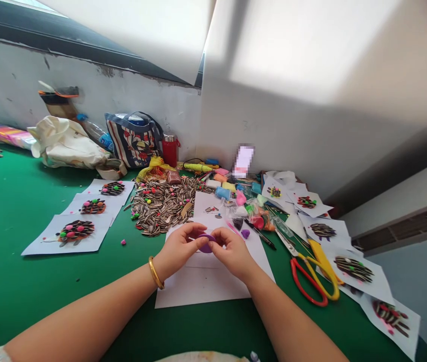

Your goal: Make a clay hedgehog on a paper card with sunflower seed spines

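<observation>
Purple disc (206,247) is pinched btwn L hand (183,247) at its 9 o'clock & R hand (233,253) at 3, over white paper (209,291); neither clearly nearer, no obvious long axis. Purple lump (245,234) lies approx 2–3 o'clock.

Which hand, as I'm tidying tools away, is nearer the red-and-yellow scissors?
Right. The right hand, pinching the purple disc, has the scissors off to its right; the left hand holds the disc's left side, farther from them.
</observation>
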`<state>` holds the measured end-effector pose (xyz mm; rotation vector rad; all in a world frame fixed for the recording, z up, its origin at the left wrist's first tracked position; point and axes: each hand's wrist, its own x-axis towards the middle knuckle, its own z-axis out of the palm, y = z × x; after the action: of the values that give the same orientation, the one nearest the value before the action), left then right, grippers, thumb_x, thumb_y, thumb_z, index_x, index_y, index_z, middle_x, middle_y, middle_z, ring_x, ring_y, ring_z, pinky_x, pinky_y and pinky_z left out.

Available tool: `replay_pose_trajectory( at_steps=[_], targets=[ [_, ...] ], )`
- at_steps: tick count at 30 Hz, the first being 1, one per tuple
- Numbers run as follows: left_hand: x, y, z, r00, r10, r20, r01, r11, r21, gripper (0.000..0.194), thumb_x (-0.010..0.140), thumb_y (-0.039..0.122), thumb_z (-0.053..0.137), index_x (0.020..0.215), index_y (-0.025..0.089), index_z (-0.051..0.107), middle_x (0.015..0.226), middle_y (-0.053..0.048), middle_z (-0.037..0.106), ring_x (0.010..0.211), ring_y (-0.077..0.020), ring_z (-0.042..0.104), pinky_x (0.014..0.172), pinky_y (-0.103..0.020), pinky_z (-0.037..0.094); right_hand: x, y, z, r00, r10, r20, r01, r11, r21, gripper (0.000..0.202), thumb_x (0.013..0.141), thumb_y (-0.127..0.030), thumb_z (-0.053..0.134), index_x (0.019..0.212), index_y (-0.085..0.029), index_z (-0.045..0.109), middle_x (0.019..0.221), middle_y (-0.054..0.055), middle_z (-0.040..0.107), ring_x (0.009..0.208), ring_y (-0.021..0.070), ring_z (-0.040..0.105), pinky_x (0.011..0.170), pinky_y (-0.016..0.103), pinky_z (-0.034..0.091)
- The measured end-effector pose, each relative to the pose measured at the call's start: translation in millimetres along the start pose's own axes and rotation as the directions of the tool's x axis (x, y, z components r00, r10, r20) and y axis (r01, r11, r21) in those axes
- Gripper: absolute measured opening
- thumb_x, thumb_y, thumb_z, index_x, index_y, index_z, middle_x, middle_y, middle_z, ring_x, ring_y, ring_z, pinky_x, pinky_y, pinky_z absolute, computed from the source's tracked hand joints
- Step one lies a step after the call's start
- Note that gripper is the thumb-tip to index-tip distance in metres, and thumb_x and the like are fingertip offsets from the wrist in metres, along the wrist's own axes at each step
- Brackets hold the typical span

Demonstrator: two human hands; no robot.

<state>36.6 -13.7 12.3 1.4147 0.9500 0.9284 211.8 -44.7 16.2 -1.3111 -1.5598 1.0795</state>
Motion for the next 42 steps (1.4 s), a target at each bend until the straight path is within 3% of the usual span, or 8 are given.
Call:
replay_pose_trajectory(
  at_steps=[5, 10, 16, 20, 25, 30, 36, 42],
  targets=[
    [0.8, 1.1, -1.8, 0.999, 0.029, -0.021, -0.026, 0.992, 0.126, 0.027, 0.079, 0.042, 0.067, 0.079, 0.015, 0.069, 0.080, -0.006, 0.067, 0.076, -0.0178, 0.061, 0.069, -0.029, 0.050, 0.7, -0.3, -0.5, 1.000, -0.004, 0.008, 0.004, 1.000, 0.030, 0.009, 0.082, -0.027, 0.060, 0.086, -0.020, 0.063, 0.080, 0.000, 0.065, 0.073, 0.0149, 0.058, 0.066, 0.027, 0.046],
    [0.5, 2.4, 0.2, 0.999, -0.041, 0.032, 0.043, 0.999, -0.033, 0.037, 0.076, 0.040, 0.072, 0.104, 0.016, 0.066, 0.090, -0.006, 0.069, 0.079, -0.0181, 0.064, 0.071, -0.031, 0.052, 2.0, 3.4, -2.3, 1.000, 0.002, -0.012, -0.001, 0.994, 0.111, 0.013, 0.084, -0.030, 0.060, 0.091, -0.020, 0.063, 0.083, 0.001, 0.064, 0.074, 0.0159, 0.059, 0.068, 0.029, 0.047],
    [0.5, 3.4, 0.2, 0.997, -0.078, 0.024, 0.080, 0.994, -0.073, 0.027, 0.072, 0.036, 0.075, 0.082, 0.014, 0.064, 0.076, -0.002, 0.065, 0.071, -0.0147, 0.061, 0.068, -0.028, 0.050, 0.8, 4.7, -2.5, 1.000, -0.006, -0.018, 0.008, 0.992, 0.129, 0.019, 0.084, -0.035, 0.062, 0.097, -0.021, 0.063, 0.091, 0.003, 0.066, 0.081, 0.0175, 0.061, 0.072, 0.031, 0.048],
    [-0.3, 7.1, 1.6, 0.998, -0.056, 0.030, 0.060, 0.991, -0.117, 0.025, 0.073, 0.034, 0.075, 0.081, 0.015, 0.061, 0.076, 0.000, 0.062, 0.071, -0.0127, 0.059, 0.067, -0.026, 0.050, -0.2, -1.0, -1.9, 0.998, 0.017, 0.059, -0.022, 0.997, 0.078, 0.017, 0.083, -0.034, 0.064, 0.093, -0.020, 0.065, 0.086, 0.003, 0.068, 0.078, 0.0173, 0.061, 0.069, 0.030, 0.047],
    [-1.1, 10.1, 2.7, 0.996, -0.067, 0.053, 0.074, 0.987, -0.139, 0.028, 0.070, 0.034, 0.078, 0.085, 0.016, 0.062, 0.080, -0.001, 0.063, 0.075, -0.0147, 0.063, 0.070, -0.028, 0.051, 0.0, -3.5, -0.9, 1.000, 0.023, 0.001, -0.023, 0.998, 0.053, 0.012, 0.081, -0.031, 0.063, 0.086, -0.020, 0.064, 0.081, 0.002, 0.066, 0.073, 0.0159, 0.059, 0.066, 0.029, 0.046],
    [-0.6, 7.5, 0.1, 0.994, -0.095, 0.062, 0.098, 0.994, -0.051, 0.030, 0.074, 0.040, 0.074, 0.084, 0.013, 0.066, 0.078, -0.005, 0.067, 0.073, -0.0165, 0.063, 0.069, -0.029, 0.050, -0.2, -2.2, -0.8, 1.000, -0.007, -0.011, 0.008, 0.999, 0.049, 0.011, 0.081, -0.029, 0.062, 0.087, -0.020, 0.062, 0.080, 0.000, 0.063, 0.072, 0.0143, 0.055, 0.066, 0.027, 0.044],
    [-1.1, 6.1, -0.9, 0.995, -0.069, 0.071, 0.074, 0.995, -0.064, 0.031, 0.078, 0.042, 0.071, 0.091, 0.014, 0.069, 0.085, -0.006, 0.070, 0.078, -0.0174, 0.063, 0.071, -0.029, 0.050, 2.0, 3.4, -3.1, 1.000, 0.019, -0.009, -0.018, 0.990, 0.139, 0.013, 0.083, -0.033, 0.061, 0.086, -0.020, 0.060, 0.078, -0.001, 0.060, 0.070, 0.0139, 0.053, 0.063, 0.027, 0.042],
    [1.2, 2.7, -1.9, 0.993, -0.104, 0.046, 0.107, 0.993, -0.054, 0.032, 0.077, 0.044, 0.071, 0.085, 0.013, 0.070, 0.079, -0.005, 0.068, 0.071, -0.0155, 0.059, 0.067, -0.028, 0.048, 5.3, 8.7, -5.7, 1.000, 0.019, -0.014, -0.016, 0.983, 0.184, 0.019, 0.083, -0.039, 0.062, 0.089, -0.021, 0.061, 0.082, 0.000, 0.060, 0.076, 0.0156, 0.056, 0.069, 0.028, 0.045]
  ],
)
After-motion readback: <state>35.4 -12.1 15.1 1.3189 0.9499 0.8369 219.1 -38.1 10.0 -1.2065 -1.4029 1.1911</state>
